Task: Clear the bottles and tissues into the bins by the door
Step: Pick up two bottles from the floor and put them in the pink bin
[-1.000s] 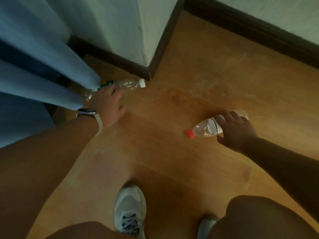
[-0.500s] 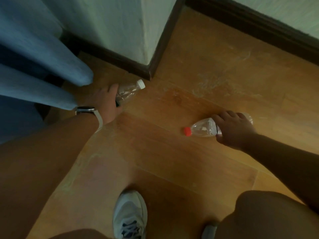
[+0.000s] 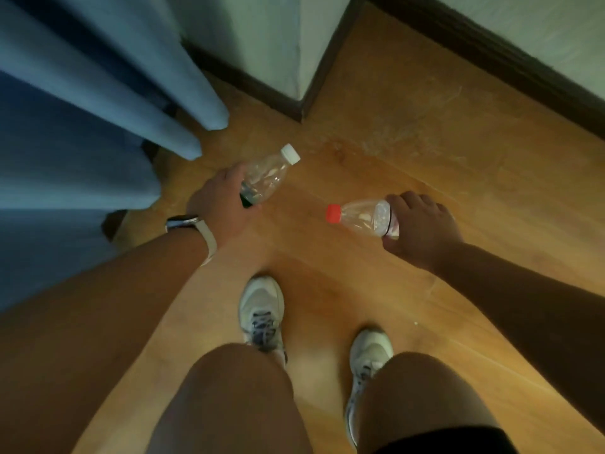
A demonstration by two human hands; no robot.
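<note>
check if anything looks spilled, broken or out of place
Nothing spilled or broken. The left hand grips the white-capped bottle, the right hand the red-capped bottle; both capped, seemingly empty. Only pale scuff marks on the floor by the wall corner stand out.

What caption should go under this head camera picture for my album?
Left hand grips a white-capped bottle, right hand a red-capped bottle, over the wooden floor.

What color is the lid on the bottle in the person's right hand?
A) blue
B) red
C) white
B. The right hand grips the red-capped bottle, while the white-capped bottle is the one in the left hand.
</note>
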